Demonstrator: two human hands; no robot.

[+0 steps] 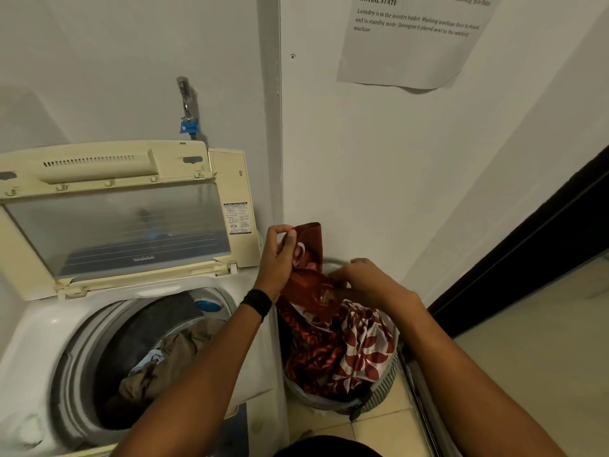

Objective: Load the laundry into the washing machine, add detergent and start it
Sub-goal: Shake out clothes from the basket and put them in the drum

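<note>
A top-loading washing machine (pixel 39 338) stands at the left with its lid (pixel 115 222) raised. Brown, dark and pale blue clothes (pixel 164 361) lie in its drum. To the right, on the floor, a grey laundry basket (pixel 379 387) holds a red cloth with a white flower pattern (pixel 359 344). My left hand (pixel 280 255) pinches the top edge of this red cloth and lifts it above the basket. My right hand (pixel 362 278) grips the same cloth lower down, just over the basket's rim. No detergent is in view.
A tap with a blue fitting (pixel 188 110) sticks out of the wall above the machine. A printed sheet (pixel 412 37) hangs on the wall at top right. A dark door frame (pixel 527 245) runs along the right, with a tiled floor (pixel 534 357) beside it.
</note>
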